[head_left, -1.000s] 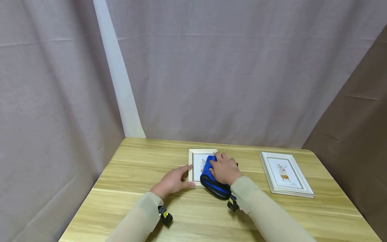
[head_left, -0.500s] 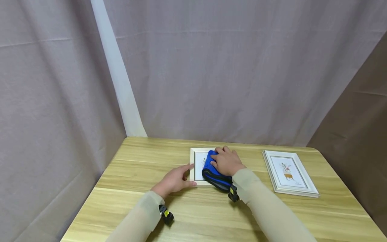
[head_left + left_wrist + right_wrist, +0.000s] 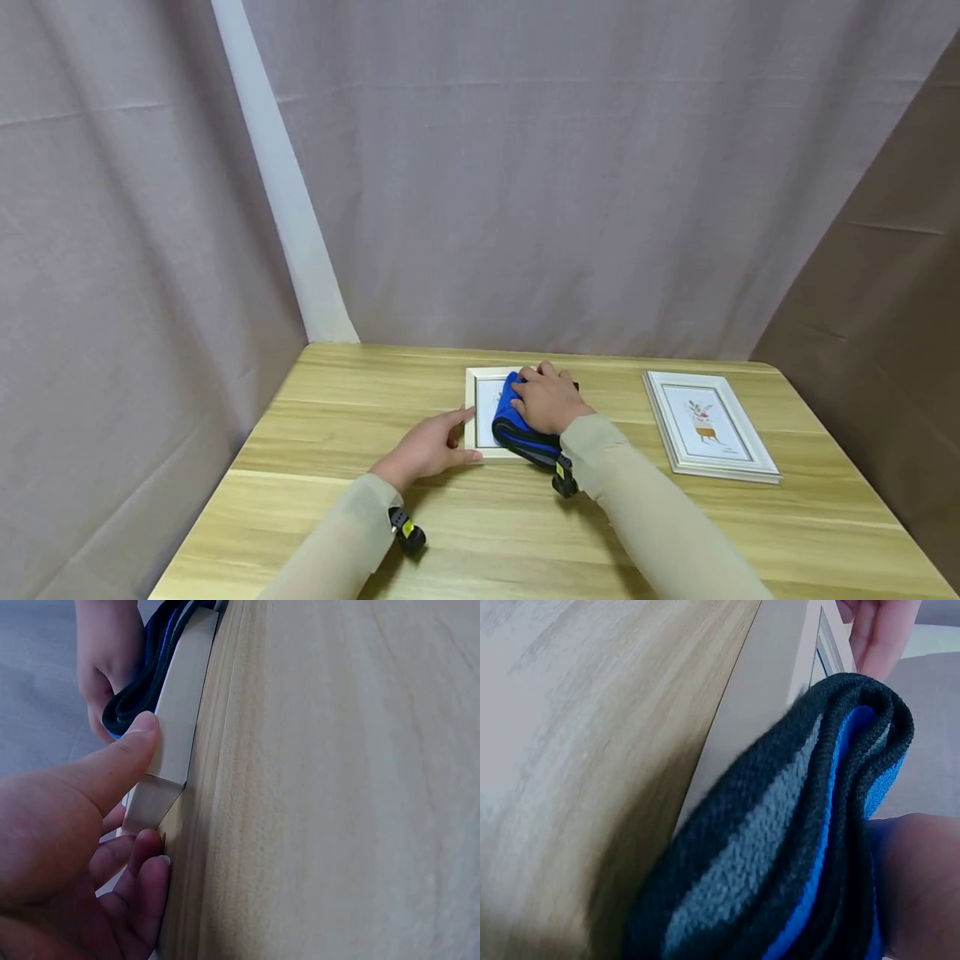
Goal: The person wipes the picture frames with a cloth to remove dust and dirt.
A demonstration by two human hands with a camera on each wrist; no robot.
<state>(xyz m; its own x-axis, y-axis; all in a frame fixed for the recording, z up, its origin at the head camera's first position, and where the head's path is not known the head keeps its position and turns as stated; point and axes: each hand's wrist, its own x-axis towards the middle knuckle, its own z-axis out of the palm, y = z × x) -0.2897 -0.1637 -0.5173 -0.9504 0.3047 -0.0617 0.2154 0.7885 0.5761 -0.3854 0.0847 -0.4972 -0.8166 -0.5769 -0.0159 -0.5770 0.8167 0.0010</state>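
Observation:
A cream picture frame lies flat on the table, a plant print partly showing behind its pane. My left hand grips its near left corner, thumb on the front side and fingers on the left side, as the left wrist view of the hand shows. On the frame's right part rests a folded blue cloth with black edging and a grey underside. My right hand holds this cloth from above, pressing it on the frame. Layered folds of the cloth fill the right wrist view.
Further right on the wooden table lies a white picture frame with a plant print, apparently stacked on another. Grey curtains hang behind the table and at its left, brownish fabric at its right.
My right hand has moved the cloth slightly toward the frame's far side, then stayed about there. The left hand keeps its grip at the corner. The head view shifts a little.

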